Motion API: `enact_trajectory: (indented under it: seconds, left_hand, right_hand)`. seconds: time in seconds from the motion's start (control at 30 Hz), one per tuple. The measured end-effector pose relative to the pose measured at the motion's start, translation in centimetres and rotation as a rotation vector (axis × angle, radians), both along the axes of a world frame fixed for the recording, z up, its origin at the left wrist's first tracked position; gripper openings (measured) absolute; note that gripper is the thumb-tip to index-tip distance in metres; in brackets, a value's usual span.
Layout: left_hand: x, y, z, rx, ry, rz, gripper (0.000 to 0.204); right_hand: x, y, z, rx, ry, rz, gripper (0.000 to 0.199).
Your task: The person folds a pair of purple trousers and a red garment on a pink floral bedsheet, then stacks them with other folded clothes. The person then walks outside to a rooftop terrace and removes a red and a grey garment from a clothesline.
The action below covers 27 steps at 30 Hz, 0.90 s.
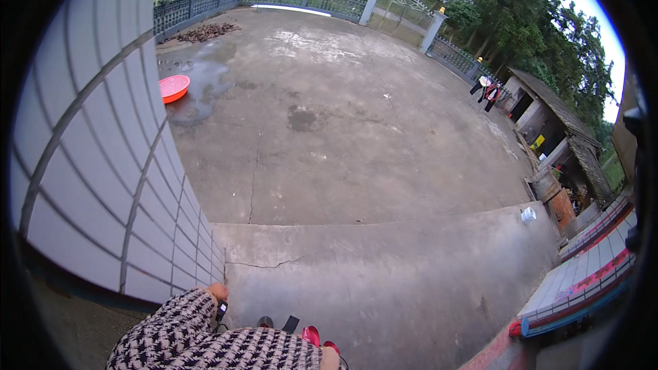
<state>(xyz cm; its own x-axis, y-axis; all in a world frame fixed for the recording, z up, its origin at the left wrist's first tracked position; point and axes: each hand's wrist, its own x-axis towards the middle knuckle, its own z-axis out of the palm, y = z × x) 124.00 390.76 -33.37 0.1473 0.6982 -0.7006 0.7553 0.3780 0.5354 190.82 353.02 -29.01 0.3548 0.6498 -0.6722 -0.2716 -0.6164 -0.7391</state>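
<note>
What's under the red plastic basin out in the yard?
The red basin sits on the concrete yard, at the edge of a dark wet patch beside the tiled wall. The ground directly beneath it is covered.

at the six o'clock edge of the view, the person's sleeve [179, 322] and upper garment [260, 351] are a knitted or woven fabric in a black-and-white houndstooth check. the pattern is small, even and continuous across both. a bare hand [217, 292] emerges at the cuff toward eleven o'clock. no jewellery can be made out.
</note>
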Motion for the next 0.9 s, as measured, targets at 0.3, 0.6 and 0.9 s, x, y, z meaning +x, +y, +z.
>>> enact_trajectory:
  seconds: [0.3,0.6,0.9]
  left_hand:
    - [9.0,12.9,3.3,0.141,-0.440,0.434,0.023]
    - [10.7,11.8,2.1,-0.132,-0.406,0.896,0.017]
    - [4.7,17.4,-8.1,-0.021,0.393,-0.082,0.046]
  right_hand:
    - [13.4,15.8,-1.1,-0.321,-0.148,0.175,0.012]
    - [22.1,51.4,7.2,-0.310,-0.411,0.229,0.018]
    - [13.4,81.7,6.5,-0.199,-0.361,0.512,0.017]
